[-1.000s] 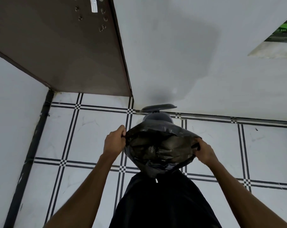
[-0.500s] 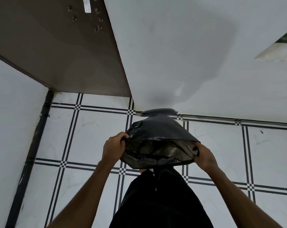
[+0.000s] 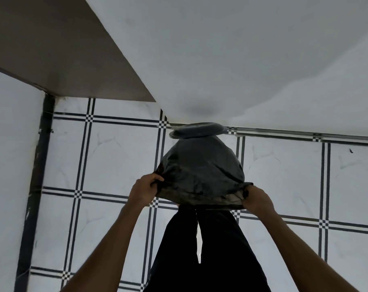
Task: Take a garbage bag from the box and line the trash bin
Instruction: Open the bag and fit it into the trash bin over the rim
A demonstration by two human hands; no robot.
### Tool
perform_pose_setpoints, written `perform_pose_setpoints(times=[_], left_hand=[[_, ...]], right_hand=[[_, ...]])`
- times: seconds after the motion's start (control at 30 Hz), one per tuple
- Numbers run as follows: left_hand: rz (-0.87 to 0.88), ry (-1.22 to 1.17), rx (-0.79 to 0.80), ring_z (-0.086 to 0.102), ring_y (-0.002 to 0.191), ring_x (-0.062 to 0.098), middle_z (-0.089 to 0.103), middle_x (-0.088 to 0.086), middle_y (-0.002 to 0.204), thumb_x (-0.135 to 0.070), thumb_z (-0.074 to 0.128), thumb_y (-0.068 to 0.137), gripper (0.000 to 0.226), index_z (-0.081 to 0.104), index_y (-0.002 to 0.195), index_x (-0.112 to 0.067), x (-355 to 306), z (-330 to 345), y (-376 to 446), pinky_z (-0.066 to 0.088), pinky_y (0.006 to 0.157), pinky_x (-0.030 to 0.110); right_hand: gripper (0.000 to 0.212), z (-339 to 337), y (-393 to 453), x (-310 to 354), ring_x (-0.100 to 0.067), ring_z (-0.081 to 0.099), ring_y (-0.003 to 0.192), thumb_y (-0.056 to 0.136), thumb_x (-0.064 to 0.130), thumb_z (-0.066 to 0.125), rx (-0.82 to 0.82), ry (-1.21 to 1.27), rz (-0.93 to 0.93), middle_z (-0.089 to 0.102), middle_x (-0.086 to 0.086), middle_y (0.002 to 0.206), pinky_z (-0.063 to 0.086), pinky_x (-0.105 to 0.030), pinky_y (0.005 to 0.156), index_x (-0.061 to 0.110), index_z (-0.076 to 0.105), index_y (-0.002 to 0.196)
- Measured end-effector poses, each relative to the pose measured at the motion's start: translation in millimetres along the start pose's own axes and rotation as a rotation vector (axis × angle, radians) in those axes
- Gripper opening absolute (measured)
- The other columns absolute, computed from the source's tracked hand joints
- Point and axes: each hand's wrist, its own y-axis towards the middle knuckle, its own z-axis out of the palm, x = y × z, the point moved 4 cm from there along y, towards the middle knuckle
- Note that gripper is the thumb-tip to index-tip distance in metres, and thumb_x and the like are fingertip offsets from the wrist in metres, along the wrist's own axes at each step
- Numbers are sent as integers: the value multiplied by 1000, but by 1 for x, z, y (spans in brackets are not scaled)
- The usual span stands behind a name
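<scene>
Since the earlier frames the black garbage bag has been carried forward and down over the trash bin, so that its open mouth, shown gaping toward the camera half a second ago, is now turned away and only a domed outer skin is presented.

From left to right: a white wall and a dark skirting strip are met first, with a brown door panel above them. Next the left hand is seen, its fingers closed on the left hem of the bag. The bag is stretched between the two hands, its long axis running away from the person toward the bin's grey lid, which is raised against the far wall directly beyond the bag. The bin body itself is hidden beneath the plastic. On the right, the right hand is clenched on the opposite hem. Neither hand is clearly nearer; the bin lies just ahead of and below both.

It is judged that the hem must next be drawn down evenly on both sides, and that a lopsided pull could slip the film off the rim.

The floor is laid with white tiles crossed by dark double lines, in a narrow corner of a room.
</scene>
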Motion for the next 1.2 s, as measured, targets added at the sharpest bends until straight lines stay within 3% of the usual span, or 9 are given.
perform_pose_setpoints(times=[0.1,0.17,0.3,0.5,0.67,0.83,1.0,1.07,1.2], left_hand=[[-45,28,93,70,90,27,71,1,117,-9,51,95,32,73,98,-32,-3,17,7,51,72,27],[-72,31,120,69,100,25,72,1,118,-13,52,96,31,72,96,-37,-4,25,14,53,84,31],[-98,67,135,67,111,24,71,0,124,-16,50,97,33,74,113,-32,0,41,33,52,96,35],[-8,86,200,64,118,22,67,2,131,-9,48,99,36,71,120,-27,11,74,79,45,97,26],[68,157,220,61,123,26,65,3,136,-12,47,100,37,67,126,-28,18,98,131,44,105,32],[107,142,213,63,116,27,65,6,133,-13,46,100,37,69,123,-30,14,117,180,47,95,30],[103,144,301,61,119,27,65,6,131,-15,46,101,33,68,122,-28,14,148,207,47,97,34],[96,140,347,59,123,27,65,5,133,-14,47,100,34,68,122,-28,18,161,211,46,101,35],[63,127,490,57,127,24,63,3,137,-9,45,101,38,68,126,-26,25,184,207,44,105,31]], right_hand=[[39,3,6,-3,-33,65,104,80,21,52,62,-29,15,68,-9,111,49,-33,76,13,57,118],[40,6,13,-4,-33,65,105,80,21,52,85,-34,19,68,-9,112,47,-32,75,12,57,118],[39,15,37,0,-33,64,106,80,15,51,94,-37,15,68,-9,112,48,-32,76,12,57,118],[36,34,98,10,-38,62,110,83,15,56,44,2,13,67,-18,116,47,-36,82,7,58,118],[37,57,149,6,-38,64,104,78,15,56,50,-92,113,67,-16,111,48,-36,77,12,59,115],[30,77,184,-8,-33,60,84,75,13,54,108,-135,177,64,-9,87,47,-34,73,15,66,103],[22,106,207,-19,-32,62,85,78,10,54,245,-156,159,64,-8,84,52,-34,75,16,67,95],[10,114,211,-21,-31,60,81,80,7,52,298,-165,158,60,-7,77,48,-30,68,14,59,77],[24,122,208,-18,-18,46,57,84,3,46,460,-219,152,50,-4,64,34,-26,50,15,45,63]])
